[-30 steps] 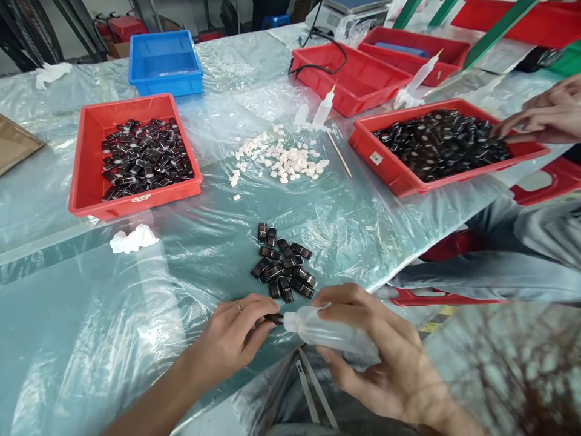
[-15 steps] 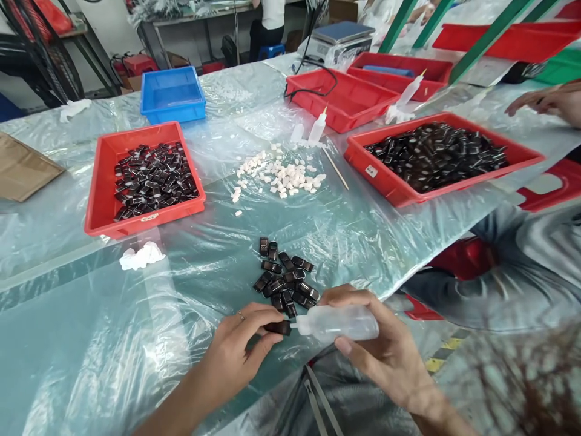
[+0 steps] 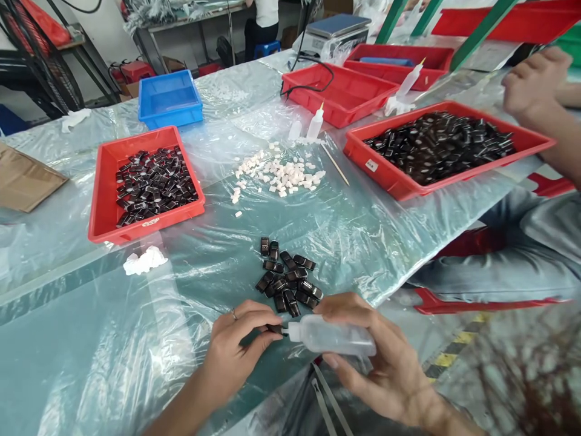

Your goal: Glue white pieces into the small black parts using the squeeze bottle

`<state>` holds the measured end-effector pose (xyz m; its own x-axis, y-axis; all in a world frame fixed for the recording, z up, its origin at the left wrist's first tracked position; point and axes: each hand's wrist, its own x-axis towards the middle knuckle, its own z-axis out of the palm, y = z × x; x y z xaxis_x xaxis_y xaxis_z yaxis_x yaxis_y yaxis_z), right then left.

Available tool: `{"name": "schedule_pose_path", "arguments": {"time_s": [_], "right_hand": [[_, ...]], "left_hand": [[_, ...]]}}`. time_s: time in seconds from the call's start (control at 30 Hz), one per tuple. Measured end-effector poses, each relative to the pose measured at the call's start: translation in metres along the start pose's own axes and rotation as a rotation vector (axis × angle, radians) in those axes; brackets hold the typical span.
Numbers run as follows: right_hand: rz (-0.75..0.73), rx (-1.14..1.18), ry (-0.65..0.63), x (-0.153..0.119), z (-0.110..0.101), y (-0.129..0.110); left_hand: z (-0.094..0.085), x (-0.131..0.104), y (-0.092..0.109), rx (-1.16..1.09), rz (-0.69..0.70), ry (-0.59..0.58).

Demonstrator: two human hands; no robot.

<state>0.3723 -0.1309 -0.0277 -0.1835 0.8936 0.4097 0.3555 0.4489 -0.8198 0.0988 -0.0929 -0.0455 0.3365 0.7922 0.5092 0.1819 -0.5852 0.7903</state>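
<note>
Left hand (image 3: 236, 345) pinching small black part (image 3: 275, 329), right hand (image 3: 376, 363) gripping squeeze bottle (image 3: 333, 336), nozzle at part, over plastic-sheeted table (image 3: 82, 339); red trays (image 3: 102, 181), blue bin (image 3: 169, 97) beyond.

The table (image 3: 91, 339) is covered by clear plastic sheeting (image 3: 363, 230); red trays (image 3: 102, 181), a blue tray (image 3: 169, 97), white pellets (image 3: 281, 172) and loose black parts (image 3: 288, 278) are laid on it.

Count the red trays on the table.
4: left red tray and right red tray with black parts, two back red trays. Others may be hidden.
</note>
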Motion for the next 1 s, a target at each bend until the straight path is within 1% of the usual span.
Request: {"name": "schedule_pose_path", "arguments": {"time_s": [0.2,0.33,0.43,0.67,0.77,0.87,1.0], "right_hand": [[-0.148,-0.147,-0.003,-0.008,-0.001,-0.009],[-0.235,-0.253,-0.016,-0.009,0.000,-0.014],[-0.256,-0.283,-0.015,-0.009,0.002,-0.016],[-0.196,-0.176,-0.007,-0.007,0.001,-0.016],[-0.129,-0.114,0.002,-0.005,0.001,-0.016],[-0.046,-0.055,-0.019,-0.004,0.000,-0.016],[-0.002,-0.022,-0.053,-0.002,-0.001,-0.015]], "left_hand": [[0.005,-0.006,-0.005,-0.058,-0.014,0.038],[0.007,-0.011,-0.005,-0.144,-0.090,0.067],[0.007,-0.013,-0.004,-0.236,-0.153,0.086],[0.006,-0.012,0.000,-0.381,-0.321,0.087],[0.006,-0.012,0.000,-0.395,-0.332,0.089],[0.006,-0.012,0.000,-0.392,-0.324,0.083],[0.006,-0.011,0.000,-0.393,-0.340,0.083]]}}
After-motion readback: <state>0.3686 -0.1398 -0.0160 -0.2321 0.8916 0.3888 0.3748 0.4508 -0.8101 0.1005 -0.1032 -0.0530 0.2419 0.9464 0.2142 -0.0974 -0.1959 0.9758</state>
